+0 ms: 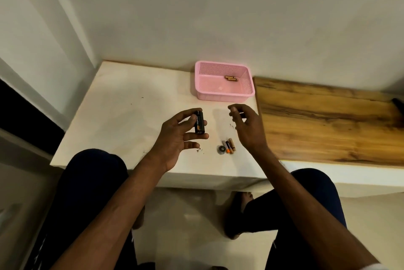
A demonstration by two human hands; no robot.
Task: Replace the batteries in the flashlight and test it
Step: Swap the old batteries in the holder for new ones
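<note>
1. Below the table's front edge, the person's knees and one bare foot frame the scene; both forearms reach forward over a pale table [122,103].

2. Nearest the body on the tabletop, a small round cap [221,149] lies just beside a cluster of loose batteries [230,145], copper-and-black, their long axes running roughly away from the person.

3. Left of that cluster, the left hand [175,138] grips a dark cylindrical piece [199,122], apparently the flashlight body or its battery holder; which one cannot be told. Thumb and fingers wrap it, and its long axis stands close to upright, tilted slightly.

4. Across a narrow gap, the right hand [247,125] hovers above the table with fingers loosely curled; whether it pinches anything small cannot be told.

5. The loose batteries lie below and toward the person from the right hand's fingertips, and nearer to that hand than to the left, so the right hand looks better placed to fetch the next cell for loading.

6. Farther back, against the wall, a pink basket [225,95] holds a few more batteries [231,78], lying crosswise. A wooden board [328,121] adjoins the table on the right.
</note>
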